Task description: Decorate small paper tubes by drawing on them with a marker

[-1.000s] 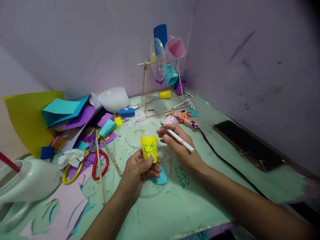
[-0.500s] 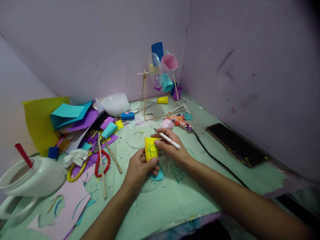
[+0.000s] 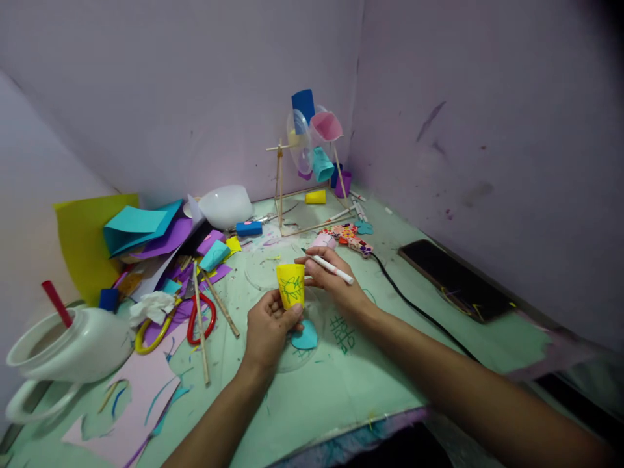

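Note:
A small yellow paper cup (image 3: 291, 285) with a green sun-like drawing stands upright in my left hand (image 3: 269, 327), whose fingers and thumb close round its lower part. My right hand (image 3: 336, 279) grips a white marker (image 3: 329, 268), its green tip pointing up and left, above and beside the cup's rim. The tip does not touch the drawing. Below the cup, a light-blue paper piece (image 3: 305, 335) lies on a clear round plastic disc (image 3: 292, 364) on the green table.
A stick frame (image 3: 281, 188) with a wheel of coloured paper cups stands at the back. Scissors (image 3: 201, 318), coloured papers (image 3: 82, 247) and a white container (image 3: 92, 344) lie left. A glue gun (image 3: 358, 244), its black cable and a phone (image 3: 453, 279) are right.
The yellow cup has turned more upright and moved slightly left, its drawing showing more fully. My left fingers have shifted, uncovering more of the light-blue paper. The marker stays in my right hand.

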Demonstrator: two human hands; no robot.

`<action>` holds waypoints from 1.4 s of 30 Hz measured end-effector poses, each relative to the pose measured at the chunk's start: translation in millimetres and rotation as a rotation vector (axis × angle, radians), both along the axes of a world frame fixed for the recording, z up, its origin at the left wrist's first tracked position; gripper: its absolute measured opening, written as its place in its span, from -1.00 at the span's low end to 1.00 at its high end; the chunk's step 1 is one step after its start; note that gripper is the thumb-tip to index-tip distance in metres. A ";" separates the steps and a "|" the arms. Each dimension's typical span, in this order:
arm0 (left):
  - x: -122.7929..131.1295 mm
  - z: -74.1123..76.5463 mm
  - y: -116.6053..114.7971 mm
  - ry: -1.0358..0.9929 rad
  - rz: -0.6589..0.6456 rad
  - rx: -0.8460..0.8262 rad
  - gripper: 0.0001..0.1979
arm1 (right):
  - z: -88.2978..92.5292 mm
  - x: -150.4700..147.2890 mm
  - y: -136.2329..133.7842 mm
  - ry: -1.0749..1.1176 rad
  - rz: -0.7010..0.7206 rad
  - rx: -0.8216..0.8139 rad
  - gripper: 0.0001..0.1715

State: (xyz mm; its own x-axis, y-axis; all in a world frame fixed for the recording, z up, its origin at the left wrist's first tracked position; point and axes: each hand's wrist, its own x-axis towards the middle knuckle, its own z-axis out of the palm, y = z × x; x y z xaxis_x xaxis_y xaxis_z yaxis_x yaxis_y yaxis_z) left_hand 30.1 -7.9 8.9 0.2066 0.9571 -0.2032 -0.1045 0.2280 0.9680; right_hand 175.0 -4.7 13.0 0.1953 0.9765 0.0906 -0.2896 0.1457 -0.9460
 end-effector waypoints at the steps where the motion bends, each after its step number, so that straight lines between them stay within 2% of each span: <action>1: -0.7 -0.2 0.2 0.007 0.027 0.010 -0.56 | 1.0 -0.3 -0.1 0.033 0.001 -0.014 -0.63; 4: -2.8 -0.8 0.9 0.024 0.077 0.034 -0.59 | 1.9 -0.3 -0.4 0.063 0.002 -0.022 -0.62; 7: -3.4 -1.9 1.4 0.005 0.065 0.043 -0.61 | 0.3 -0.8 -0.5 0.064 0.017 -0.010 -0.59; 12: -2.6 -0.5 2.4 -0.113 -0.107 0.007 -0.66 | -0.6 -1.6 -1.4 0.098 0.105 -0.008 -0.58; 16: -2.5 3.5 2.5 -0.226 -0.284 -0.091 -0.64 | 0.8 0.5 -3.2 0.085 0.202 -0.044 -0.55; 18: -1.7 3.6 1.8 -0.250 -0.287 -0.108 -0.61 | 1.2 1.2 -4.2 0.040 0.165 -0.026 -0.54; 21: 0.3 1.5 0.6 -0.199 -0.195 -0.059 -0.58 | 1.6 -0.2 -5.4 -0.018 0.080 0.000 -0.54; 24: 0.1 0.3 1.3 -0.205 -0.173 -0.063 -0.61 | 2.9 -2.3 -4.8 -0.019 0.058 -0.024 -0.55; 29: -7.1 2.8 8.0 -0.372 -0.268 -0.172 -0.65 | 5.3 2.1 0.3 0.212 0.054 -0.059 -0.60; 34: -13.1 3.8 13.2 -0.506 -0.379 -0.264 -0.73 | 3.0 4.7 0.2 0.269 0.117 0.002 -0.56; 36: -12.9 3.8 13.5 -0.511 -0.399 -0.280 -0.75 | 2.1 3.7 -1.1 0.222 0.141 0.044 -0.56; 38: -11.4 3.6 12.4 -0.481 -0.396 -0.288 -0.74 | 2.1 3.9 -1.6 0.103 0.107 0.088 -0.58; 42: -7.4 2.2 7.1 -0.263 -0.273 -0.167 -0.71 | 5.5 10.1 -0.3 -0.109 -0.007 0.120 -0.70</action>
